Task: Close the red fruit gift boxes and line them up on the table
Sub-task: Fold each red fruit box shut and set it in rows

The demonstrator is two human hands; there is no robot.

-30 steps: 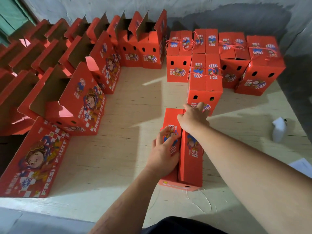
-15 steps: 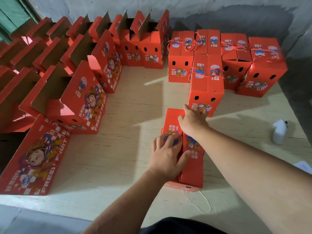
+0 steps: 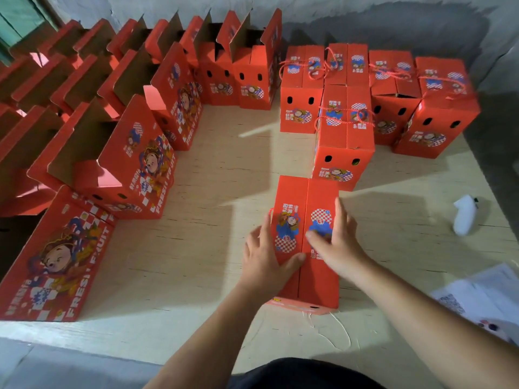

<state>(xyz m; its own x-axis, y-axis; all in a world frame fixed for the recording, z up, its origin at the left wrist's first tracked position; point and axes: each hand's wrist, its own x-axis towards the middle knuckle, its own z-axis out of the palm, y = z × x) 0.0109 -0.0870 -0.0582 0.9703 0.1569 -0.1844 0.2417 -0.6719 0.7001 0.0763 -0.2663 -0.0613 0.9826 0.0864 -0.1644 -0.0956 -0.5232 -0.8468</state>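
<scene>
A red fruit gift box [image 3: 307, 203] stands near the table's front edge with both top flaps folded down. My left hand [image 3: 264, 256] holds its left side, fingers along the wall and thumb lying over the left flap. My right hand [image 3: 337, 242] rests flat on the right flap, fingers straight. Several closed boxes with red cord handles [image 3: 346, 127] stand in a group behind it. Several open boxes [image 3: 134, 161] with raised flaps stand in rows to the left and at the back.
One red box [image 3: 56, 265] lies flat at the near left. A small white object [image 3: 464, 214] sits on the wooden table [image 3: 213, 248] at the right. White papers [image 3: 483, 293] lie at the near right corner. A grey wall runs behind.
My right hand slid back from the box's far end to the middle of the right flap. My left hand shifted to the box's left side. The flaps now lie flat and aligned.
</scene>
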